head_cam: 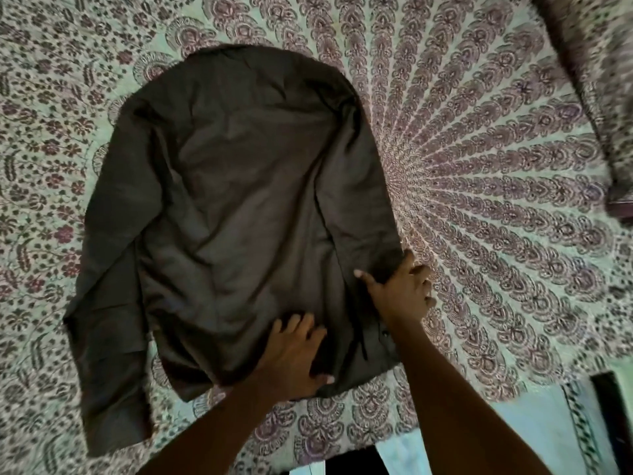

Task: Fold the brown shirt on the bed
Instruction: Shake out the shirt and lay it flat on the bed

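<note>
left hand (291, 351) lies spread, pinning the brown shirt (233, 186) flat on the bed (496, 166) — right hand (400, 289) grips its side edge, likely to fold it over.

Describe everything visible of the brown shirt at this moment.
The brown shirt is dark, matte woven-looking cloth, lying flat and creased on the patterned bedspread, hem toward the camera. One long sleeve runs straight down its left side; the right side appears already folded inward. The left hand rests on the hem with fingers spread, pressing it flat. The right hand grips the shirt's lower right edge, thumb on top.
</note>
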